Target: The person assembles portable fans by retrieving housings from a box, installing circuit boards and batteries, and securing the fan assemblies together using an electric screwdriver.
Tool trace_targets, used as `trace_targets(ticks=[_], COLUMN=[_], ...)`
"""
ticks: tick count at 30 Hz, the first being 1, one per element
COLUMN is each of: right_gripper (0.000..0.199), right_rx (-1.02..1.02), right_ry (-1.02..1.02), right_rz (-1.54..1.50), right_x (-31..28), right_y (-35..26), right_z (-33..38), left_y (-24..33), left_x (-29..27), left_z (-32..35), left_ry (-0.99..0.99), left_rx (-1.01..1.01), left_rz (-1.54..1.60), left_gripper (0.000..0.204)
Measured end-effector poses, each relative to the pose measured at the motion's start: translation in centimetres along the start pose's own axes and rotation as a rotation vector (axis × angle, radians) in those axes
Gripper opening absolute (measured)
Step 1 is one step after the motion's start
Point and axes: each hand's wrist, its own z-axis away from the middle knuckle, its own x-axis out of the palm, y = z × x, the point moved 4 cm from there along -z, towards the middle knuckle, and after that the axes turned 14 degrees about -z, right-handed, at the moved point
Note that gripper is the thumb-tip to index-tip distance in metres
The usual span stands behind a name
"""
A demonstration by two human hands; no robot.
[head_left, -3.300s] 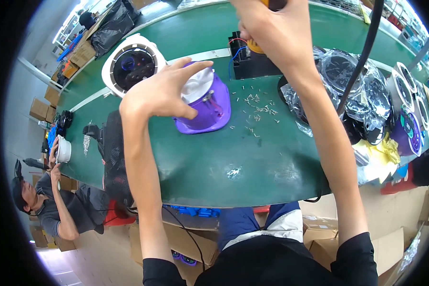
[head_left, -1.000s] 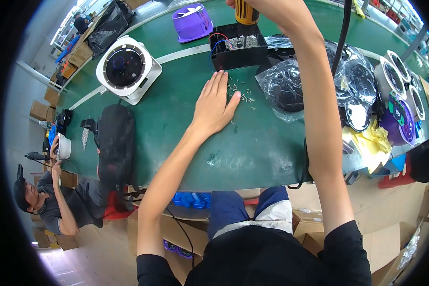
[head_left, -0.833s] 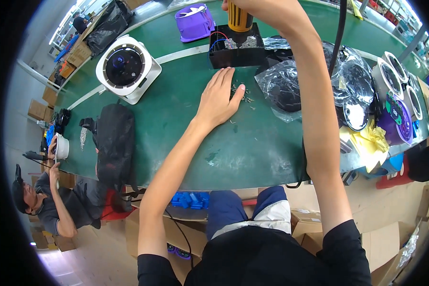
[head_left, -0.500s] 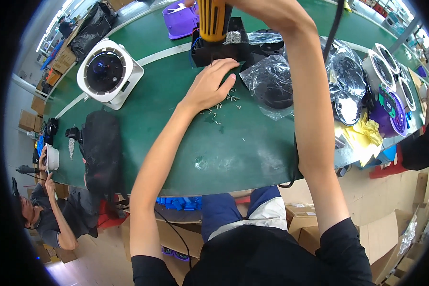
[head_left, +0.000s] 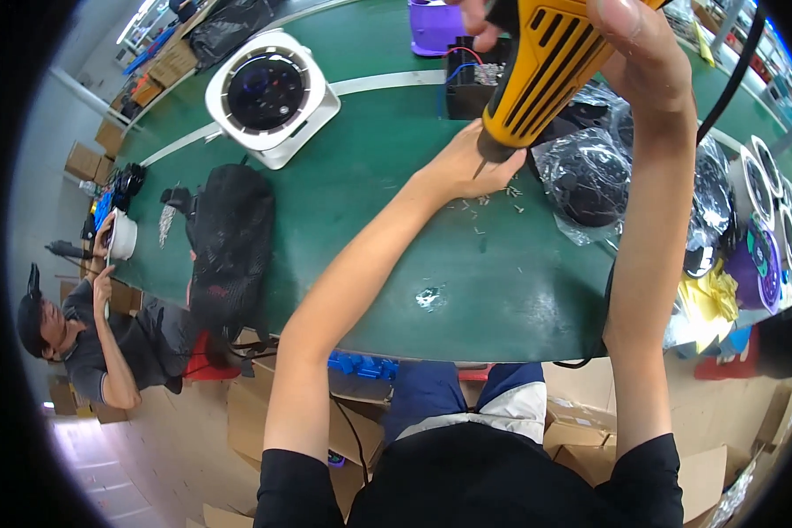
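My right hand [head_left: 647, 57] is wrapped around a yellow and black electric screwdriver [head_left: 546, 79], held tilted high over the table. Its thin bit points down in front of my left hand [head_left: 462, 167], though I cannot tell whether they touch. That left hand rests low by some loose small screws [head_left: 484, 204] on the green table [head_left: 387, 282]. Its thumb side shows beneath the tool's nose; the other fingers are mostly hidden, so what they hold cannot be made out. Behind it stands a black box [head_left: 465, 99] with screws and red and blue wires.
A white housing with a round black face [head_left: 268, 92] stands left, near a black bag [head_left: 229, 238]. Plastic-wrapped black round parts [head_left: 590, 180], yellow cloth [head_left: 708, 304] and a purple housing [head_left: 757, 273] lie right. A person [head_left: 88, 339] works at the far left.
The screwdriver came from over the black box back toward me, its bit now beside my left hand. The left fingers, stretched out before, are now mostly hidden. The whole view has shifted.
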Motion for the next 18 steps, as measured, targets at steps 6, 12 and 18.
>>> trace_targets(ticks=[6, 12, 18], right_gripper=[0.087, 0.088, 0.091], right_rx=[0.075, 0.003, -0.099], right_ry=[0.13, 0.034, -0.019], right_rz=[0.13, 0.199, 0.543], right_x=[0.1, -0.7, 0.2], right_y=[0.8, -0.2, -0.2], right_z=[0.5, 0.7, 0.6], left_y=[-0.5, 1.0, -1.4], left_x=[-1.5, -0.3, -0.3], left_z=[1.0, 0.3, 0.6], left_ry=[0.15, 0.175, 0.203], left_rx=[-0.116, 0.057, 0.028], left_rz=[0.078, 0.019, -0.129], left_gripper=[0.02, 0.024, 0.03])
